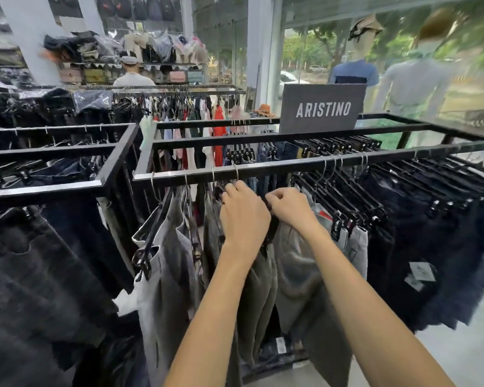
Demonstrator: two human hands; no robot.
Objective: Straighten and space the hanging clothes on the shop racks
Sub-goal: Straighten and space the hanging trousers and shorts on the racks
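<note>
A black metal rack rail (277,166) runs across the middle of the view. Grey and olive shorts hang from it on black clip hangers. My left hand (245,216) and my right hand (287,205) both grip the black hanger (273,230) of an olive-grey pair of shorts (260,291) just under the rail. Light grey shorts (162,275) hang to the left, spread apart. Grey ones (296,272) hang to the right. Dark denim shorts (419,247) are packed tightly further right.
A second rack with black jeans (39,261) stands on the left. An "ARISTINO" sign (322,108) sits on the far rail. A person in a cap (132,74) stands at the back by bag shelves. Two mannequins (358,71) face the window at right.
</note>
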